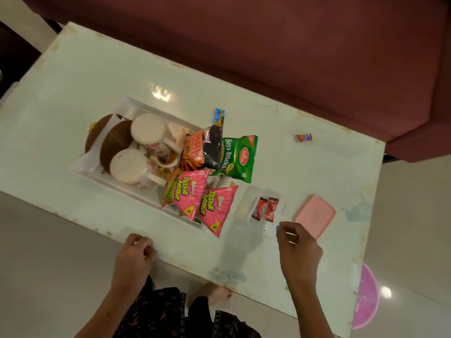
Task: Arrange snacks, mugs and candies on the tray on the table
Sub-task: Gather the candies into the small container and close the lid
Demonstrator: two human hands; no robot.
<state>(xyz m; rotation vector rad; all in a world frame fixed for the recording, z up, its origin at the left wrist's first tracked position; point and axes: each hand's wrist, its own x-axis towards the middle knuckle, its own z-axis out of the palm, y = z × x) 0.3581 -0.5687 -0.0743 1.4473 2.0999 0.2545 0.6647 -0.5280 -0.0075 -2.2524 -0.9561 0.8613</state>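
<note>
Right hand [296,250] hovers at table [280,157] near edge, fingers [284,228] curled, pinching something small, cannot tell what; left hand [135,254] loosely curled, empty; two red candies [266,209] lie in clear box just beyond; likely light, crinkly, slippery wrappers; pinch by twisted ends; stray candy [304,137] well apart; tray [97,170] already crowded with mugs [146,132], snack packets [195,198].

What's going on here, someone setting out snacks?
Yes. A person stands at a white table loading a white tray. Two upturned mugs, brown plates and several snack packets, pink, orange and green, already crowd it. Two red candies lie in a small clear container beside a pink lid; another candy sits alone farther off. The right hand hovers near the container with fingers curled; the left hand rests at the table edge.
</note>
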